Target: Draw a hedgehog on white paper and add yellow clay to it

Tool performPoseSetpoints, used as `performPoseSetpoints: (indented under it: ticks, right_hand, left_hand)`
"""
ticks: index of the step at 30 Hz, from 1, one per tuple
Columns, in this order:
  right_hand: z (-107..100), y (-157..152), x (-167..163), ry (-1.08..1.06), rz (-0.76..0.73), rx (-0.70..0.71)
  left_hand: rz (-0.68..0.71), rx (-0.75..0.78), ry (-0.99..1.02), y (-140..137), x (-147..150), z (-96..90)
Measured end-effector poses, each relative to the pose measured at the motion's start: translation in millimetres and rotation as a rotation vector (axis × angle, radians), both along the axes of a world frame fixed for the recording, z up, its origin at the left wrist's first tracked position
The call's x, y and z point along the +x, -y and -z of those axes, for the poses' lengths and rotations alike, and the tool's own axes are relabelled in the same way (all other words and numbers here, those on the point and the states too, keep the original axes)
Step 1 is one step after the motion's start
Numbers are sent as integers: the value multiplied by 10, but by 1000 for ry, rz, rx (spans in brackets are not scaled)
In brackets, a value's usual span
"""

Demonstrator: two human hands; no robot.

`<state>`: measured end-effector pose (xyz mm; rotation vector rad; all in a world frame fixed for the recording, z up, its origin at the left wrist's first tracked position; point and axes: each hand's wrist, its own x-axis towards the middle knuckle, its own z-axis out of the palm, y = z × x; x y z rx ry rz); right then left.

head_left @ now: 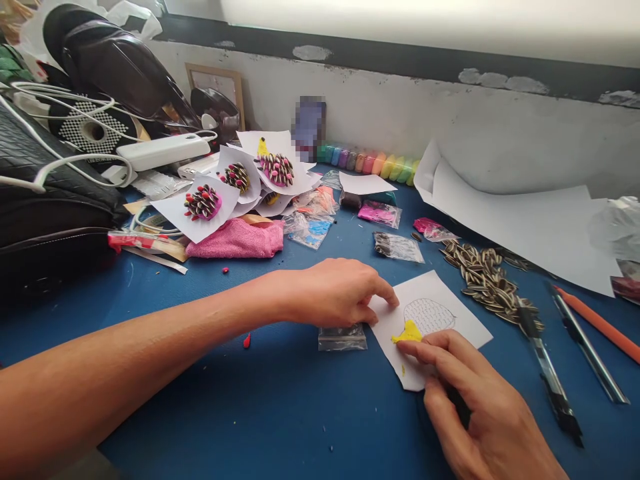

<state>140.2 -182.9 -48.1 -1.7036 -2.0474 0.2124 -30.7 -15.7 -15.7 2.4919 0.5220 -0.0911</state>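
Observation:
A small white sheet of paper (440, 283) with a pen-drawn rounded outline, filled with short marks, lies on the blue table. Yellow clay (411, 332) is spread over the drawing's lower left part. My right hand (480, 400) reaches in from the lower right, its index fingertip touching the clay and its thumb apart near the paper's lower edge. At the paper's left edge rest the index finger and thumb of my left hand (343, 290), spread apart; its other fingers are hidden. A clear zip bag (343, 339) lies partly under my left hand.
Striped sunflower seeds (483, 277) are heaped on the right, beside pens (585, 343) and an orange marker (600, 320). Bags of clay (379, 212) lie behind the paper. Seed-covered clay figures (203, 202) on paper stand by a pink cloth (237, 239). A black bag (50, 213) is far left.

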Motion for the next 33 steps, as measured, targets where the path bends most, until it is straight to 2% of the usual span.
performPoseSetpoints:
  ticks: [7,12,16,26,33]
  right_hand:
    - [-77,-13,79,-139,80,-26]
    - [-124,-56,222,-103,200,-10]
    - [-139,-73,187,-112,239,7]
    - [-99,-104,81,-14,180,83]
    - [-28,-59,125,206,89,166]
  left_hand:
    - [5,2,17,-6,2,14]
    - [2,1,5,-6,2,13]
    - [4,10,11,-9,-6,24]
    - [5,16,0,-10,2,21]
    - [5,17,13,-17,0,39]
